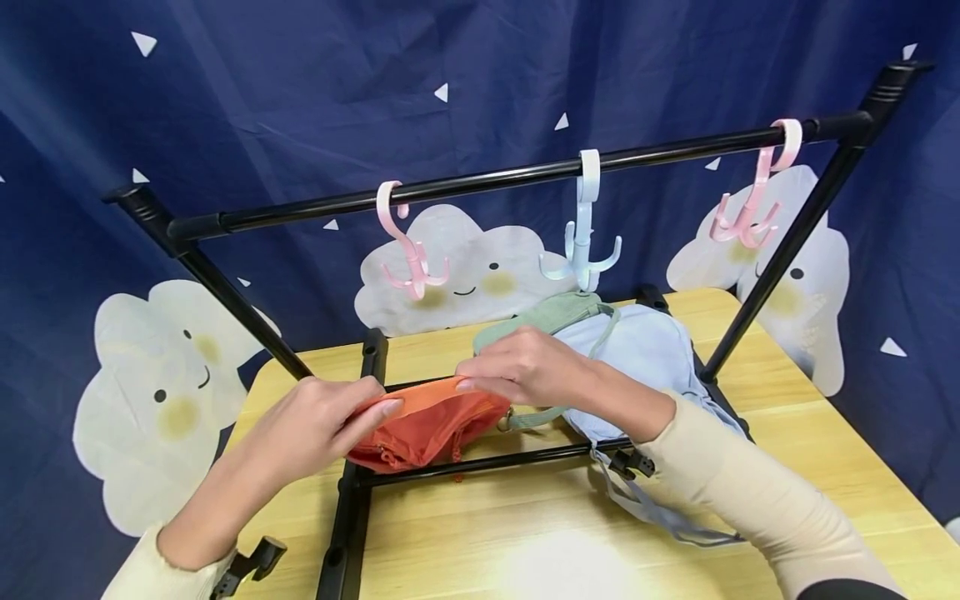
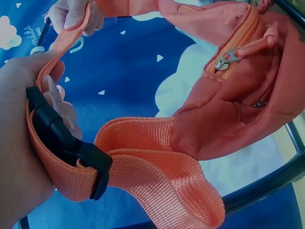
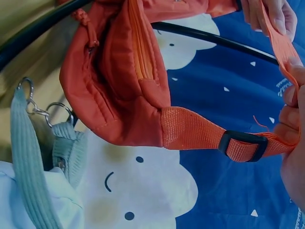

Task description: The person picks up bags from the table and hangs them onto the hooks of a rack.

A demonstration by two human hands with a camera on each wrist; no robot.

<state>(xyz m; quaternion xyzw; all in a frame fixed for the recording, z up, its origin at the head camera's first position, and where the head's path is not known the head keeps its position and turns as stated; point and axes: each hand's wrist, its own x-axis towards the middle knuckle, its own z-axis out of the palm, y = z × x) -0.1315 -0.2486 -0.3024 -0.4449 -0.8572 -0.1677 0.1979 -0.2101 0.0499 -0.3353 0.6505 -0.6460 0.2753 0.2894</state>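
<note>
An orange-red waist bag (image 1: 431, 429) hangs below both hands, above the lower bars of the black rack. My left hand (image 1: 318, 421) pinches one end of a stretch of its orange strap (image 1: 427, 396) between thumb and fingers. The other end is pinched by my right hand (image 1: 528, 371), so the strap runs fairly straight between them. In the left wrist view a black buckle (image 2: 62, 133) lies against the left palm, with a loop of strap hanging under it. The right wrist view shows a black strap slider (image 3: 243, 145) near the right hand and the bag's zipper (image 3: 140, 43).
A light blue bag (image 1: 637, 342) and a green bag (image 1: 551, 317) lie on the wooden table (image 1: 480, 533) to the right. From the upper rack bar (image 1: 487, 177) hang a pink hook (image 1: 412, 258), a blue hook (image 1: 585, 233) and another pink hook (image 1: 750, 204). A dark blue curtain stands behind.
</note>
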